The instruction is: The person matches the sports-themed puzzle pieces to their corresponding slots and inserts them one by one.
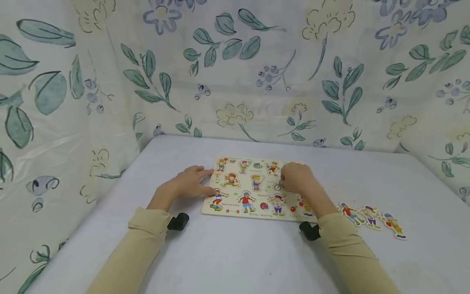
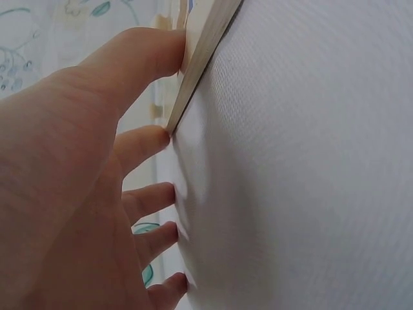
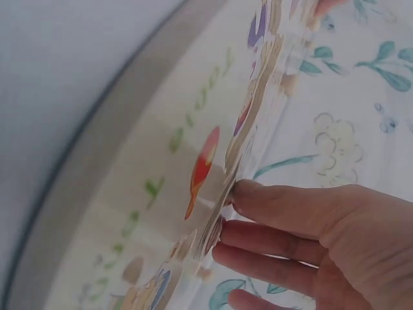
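Observation:
A cream wooden puzzle board (image 1: 230, 197) with printed sports figures lies flat on the table. My left hand (image 1: 189, 181) is at its left edge, the thumb (image 2: 151, 51) resting on the board and the other fingers spread nearly straight along the edge and table. Over the right part of the board, near a bicycle picture, my right hand (image 1: 298, 178) has its fingers curled. Its thumb and fingers (image 3: 271, 239) pinch a puzzle piece (image 3: 218, 216) at the board's surface, mostly hidden from the head view. Small knobs (image 2: 156, 110) stand up from the board's pieces.
Three loose figure pieces lie right of the board: one in red and blue (image 1: 351, 214), one in purple (image 1: 371, 217), one in yellow (image 1: 393, 226). Black wrist cameras (image 1: 178, 221) sit at both cuffs. A floral curtain (image 1: 235, 81) hangs behind the white table (image 1: 235, 257).

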### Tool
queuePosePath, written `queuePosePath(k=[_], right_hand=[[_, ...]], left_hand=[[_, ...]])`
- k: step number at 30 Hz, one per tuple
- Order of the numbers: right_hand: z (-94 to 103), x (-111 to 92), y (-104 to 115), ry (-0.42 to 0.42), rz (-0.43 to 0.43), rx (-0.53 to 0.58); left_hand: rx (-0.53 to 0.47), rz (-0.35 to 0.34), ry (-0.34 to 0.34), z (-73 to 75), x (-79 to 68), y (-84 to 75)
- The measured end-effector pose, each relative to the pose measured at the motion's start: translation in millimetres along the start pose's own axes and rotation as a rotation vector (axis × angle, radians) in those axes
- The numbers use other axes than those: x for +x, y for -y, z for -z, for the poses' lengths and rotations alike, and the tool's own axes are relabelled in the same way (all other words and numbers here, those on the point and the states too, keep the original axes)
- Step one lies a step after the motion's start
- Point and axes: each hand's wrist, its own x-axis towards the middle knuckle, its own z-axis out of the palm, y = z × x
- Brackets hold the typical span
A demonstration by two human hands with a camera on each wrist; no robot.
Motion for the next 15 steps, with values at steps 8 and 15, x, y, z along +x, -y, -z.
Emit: queuePosePath(k=[8,15], right_hand=[[-2.1,1.2,-3.8,0.011,0.028,0.056],[-2.4,-0.7,-8.2,0.011,0.035,0.049]], left_hand=[[0.01,-0.019,0.009,1.5,-1.8,0.6],[0.005,-0.024,0.005,1.2,-1.3,1.3]])
